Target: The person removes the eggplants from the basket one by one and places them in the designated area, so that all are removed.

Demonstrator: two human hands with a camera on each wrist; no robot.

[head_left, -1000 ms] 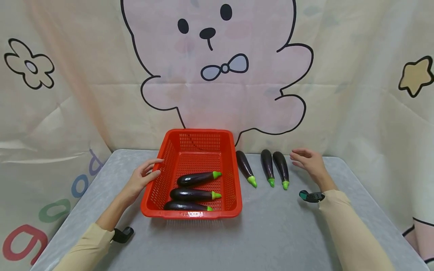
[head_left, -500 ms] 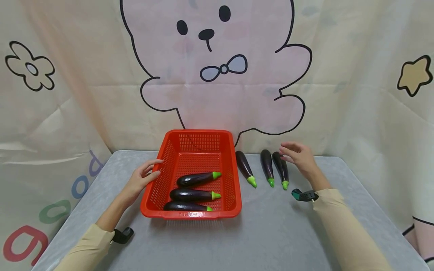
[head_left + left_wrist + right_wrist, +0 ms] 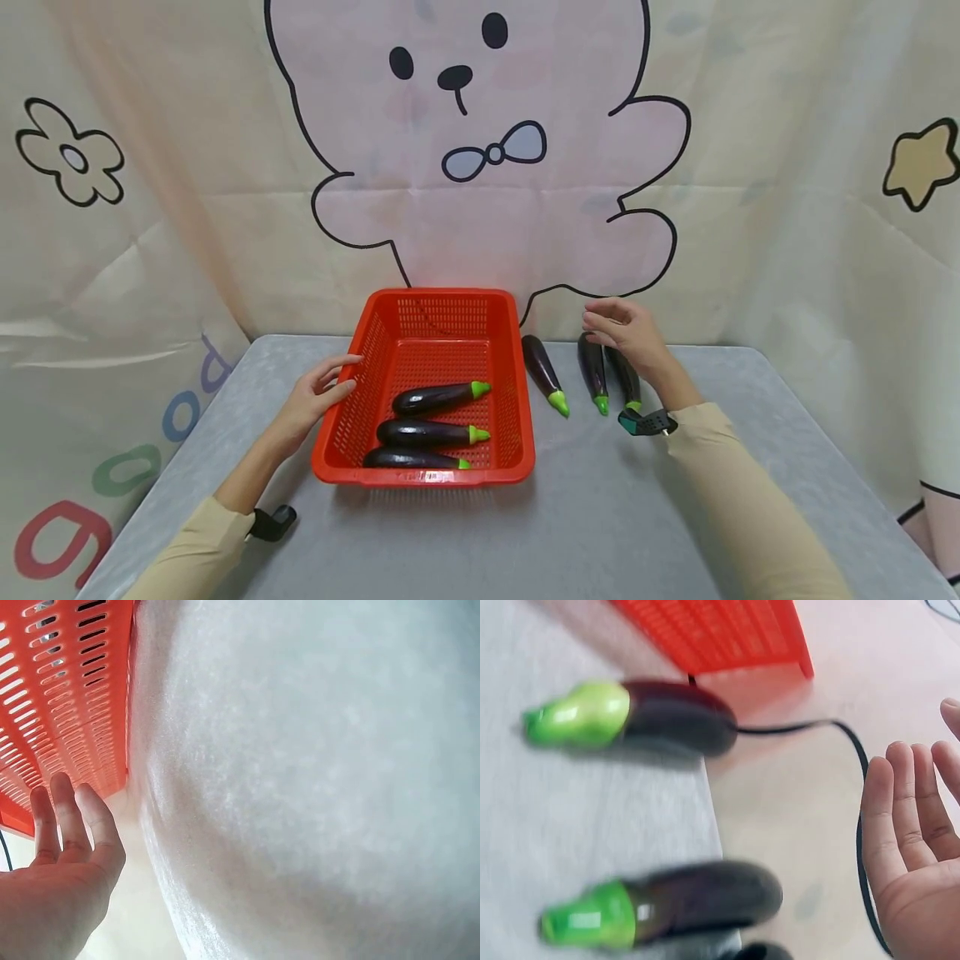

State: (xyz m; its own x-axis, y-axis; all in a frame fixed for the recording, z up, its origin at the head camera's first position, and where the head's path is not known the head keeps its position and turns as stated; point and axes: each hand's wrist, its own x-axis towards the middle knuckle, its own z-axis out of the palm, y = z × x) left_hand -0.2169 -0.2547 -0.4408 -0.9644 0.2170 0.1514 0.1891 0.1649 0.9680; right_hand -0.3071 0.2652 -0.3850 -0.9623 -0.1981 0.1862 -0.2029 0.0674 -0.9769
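A red plastic basket (image 3: 423,476) with perforated walls stands on the table, holding three dark eggplants (image 3: 431,398) with green stems. My left hand (image 3: 311,396) rests against its left rim; in the left wrist view the fingers (image 3: 71,821) lie along the outer wall, nearly straight. Beside the basket on the right lie three more eggplants: one near the basket wall (image 3: 545,375), a middle one (image 3: 592,371) and a right one (image 3: 624,379). My right hand (image 3: 626,333) is over the far ends of the middle and right eggplants, fingers extended, palm holding nothing in the right wrist view.
The grey table (image 3: 585,517) ends at a cloth backdrop (image 3: 787,250) printed with a bear, a flower and a star. Both wrists wear dark cameras (image 3: 273,523). The eggplants' rounded ends lie near the table's far edge.
My right hand has moved left and slightly up, from right of the eggplants to above the far ends of the middle and right ones. The left hand has stayed at the basket.
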